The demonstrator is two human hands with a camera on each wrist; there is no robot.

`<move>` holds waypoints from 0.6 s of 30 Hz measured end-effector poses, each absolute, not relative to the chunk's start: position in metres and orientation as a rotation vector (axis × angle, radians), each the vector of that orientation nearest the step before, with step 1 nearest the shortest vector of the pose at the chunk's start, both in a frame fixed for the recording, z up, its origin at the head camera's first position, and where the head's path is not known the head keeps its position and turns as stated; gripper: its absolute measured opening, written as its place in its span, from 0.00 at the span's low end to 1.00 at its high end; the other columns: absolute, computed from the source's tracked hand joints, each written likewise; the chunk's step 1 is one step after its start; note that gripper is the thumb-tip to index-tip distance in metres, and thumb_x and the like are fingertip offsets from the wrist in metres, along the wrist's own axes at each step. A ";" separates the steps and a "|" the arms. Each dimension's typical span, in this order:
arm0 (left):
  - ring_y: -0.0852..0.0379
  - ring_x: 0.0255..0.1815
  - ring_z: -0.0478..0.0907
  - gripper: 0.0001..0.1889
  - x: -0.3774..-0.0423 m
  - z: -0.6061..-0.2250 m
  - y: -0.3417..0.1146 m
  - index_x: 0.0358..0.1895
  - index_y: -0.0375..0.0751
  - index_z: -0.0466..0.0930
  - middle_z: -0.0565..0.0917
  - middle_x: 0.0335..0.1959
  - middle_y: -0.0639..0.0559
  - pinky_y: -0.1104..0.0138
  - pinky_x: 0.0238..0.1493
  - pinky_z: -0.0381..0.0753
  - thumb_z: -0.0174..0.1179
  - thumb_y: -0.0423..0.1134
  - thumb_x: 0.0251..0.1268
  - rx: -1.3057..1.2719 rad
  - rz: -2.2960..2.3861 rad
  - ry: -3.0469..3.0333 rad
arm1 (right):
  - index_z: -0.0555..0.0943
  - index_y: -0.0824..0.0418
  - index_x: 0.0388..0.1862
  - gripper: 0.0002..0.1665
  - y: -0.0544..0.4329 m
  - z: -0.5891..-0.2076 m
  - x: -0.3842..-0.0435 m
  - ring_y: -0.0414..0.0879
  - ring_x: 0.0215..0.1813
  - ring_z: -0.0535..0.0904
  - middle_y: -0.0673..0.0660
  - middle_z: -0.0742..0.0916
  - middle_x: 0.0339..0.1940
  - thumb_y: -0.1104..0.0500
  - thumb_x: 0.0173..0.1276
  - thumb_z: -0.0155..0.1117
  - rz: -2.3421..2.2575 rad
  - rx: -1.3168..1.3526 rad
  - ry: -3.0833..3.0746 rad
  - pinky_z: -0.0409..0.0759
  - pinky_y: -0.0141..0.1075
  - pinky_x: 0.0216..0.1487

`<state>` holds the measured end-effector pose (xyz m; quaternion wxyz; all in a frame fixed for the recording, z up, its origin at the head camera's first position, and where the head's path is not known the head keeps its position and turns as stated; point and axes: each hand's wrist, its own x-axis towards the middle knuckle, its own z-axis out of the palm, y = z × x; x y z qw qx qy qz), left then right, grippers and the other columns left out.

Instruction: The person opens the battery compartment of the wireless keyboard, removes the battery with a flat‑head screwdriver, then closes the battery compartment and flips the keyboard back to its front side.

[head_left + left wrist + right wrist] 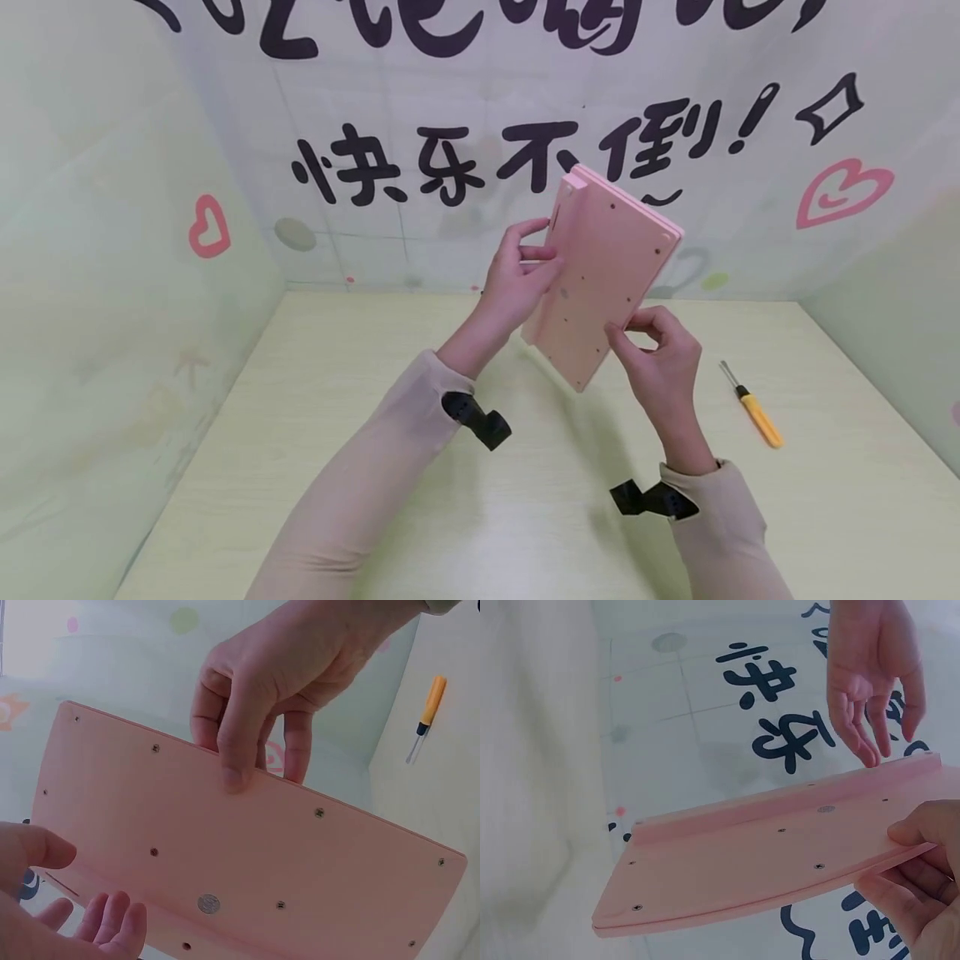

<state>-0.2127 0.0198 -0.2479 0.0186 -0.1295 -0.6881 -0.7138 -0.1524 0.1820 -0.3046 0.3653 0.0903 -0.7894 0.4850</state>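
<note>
A pink keyboard [600,271] is held up above the table, tilted, with its flat underside and small screws towards me. My right hand [663,358] pinches one long edge, thumb on the underside and fingers behind. At the opposite, ridged edge is my left hand [517,271], its fingers loosely bent and spread. In the right wrist view the left fingertips [871,757] are at or just above that ridge; contact is hard to tell. A round silver spot [209,903] shows on the underside in the left wrist view. The key side is hidden.
A screwdriver [757,412] with a yellow-orange handle lies on the pale table [525,517], right of my right hand. Behind stands a white printed backdrop [420,242] with black characters, and pale side panels flank the table.
</note>
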 end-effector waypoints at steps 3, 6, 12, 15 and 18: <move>0.50 0.43 0.77 0.24 -0.215 -0.254 0.018 0.62 0.43 0.64 0.76 0.44 0.44 0.67 0.41 0.77 0.56 0.31 0.62 -0.405 -2.199 -2.187 | 0.78 0.73 0.30 0.07 0.187 -0.310 -0.159 0.36 0.33 0.79 0.55 0.83 0.28 0.73 0.52 0.67 1.255 0.223 -2.023 0.74 0.20 0.26; 0.50 0.44 0.77 0.24 -0.218 -0.262 0.016 0.61 0.41 0.65 0.77 0.44 0.43 0.67 0.41 0.77 0.56 0.31 0.62 -0.391 -2.192 -2.216 | 0.79 0.72 0.31 0.07 0.191 -0.314 -0.163 0.36 0.34 0.79 0.55 0.83 0.29 0.71 0.53 0.67 1.277 0.219 -2.005 0.75 0.21 0.26; 0.49 0.44 0.77 0.22 -0.224 -0.279 0.014 0.60 0.40 0.66 0.77 0.45 0.42 0.66 0.42 0.77 0.56 0.32 0.62 -0.336 -2.193 -2.260 | 0.79 0.72 0.31 0.07 0.192 -0.313 -0.164 0.37 0.33 0.80 0.54 0.83 0.29 0.70 0.52 0.68 1.327 0.242 -1.943 0.75 0.22 0.26; 0.49 0.45 0.76 0.22 -0.225 -0.286 0.012 0.61 0.41 0.66 0.76 0.46 0.42 0.64 0.43 0.77 0.56 0.33 0.62 -0.311 -2.198 -2.284 | 0.79 0.73 0.31 0.08 0.191 -0.311 -0.165 0.36 0.33 0.80 0.57 0.83 0.29 0.72 0.52 0.68 1.343 0.241 -1.919 0.75 0.22 0.28; 0.48 0.46 0.76 0.22 -0.226 -0.294 0.012 0.60 0.41 0.66 0.76 0.46 0.42 0.61 0.44 0.77 0.56 0.33 0.62 -0.281 -2.216 -2.292 | 0.78 0.74 0.31 0.08 0.190 -0.309 -0.166 0.36 0.32 0.79 0.60 0.83 0.29 0.72 0.52 0.68 1.364 0.234 -1.906 0.75 0.23 0.31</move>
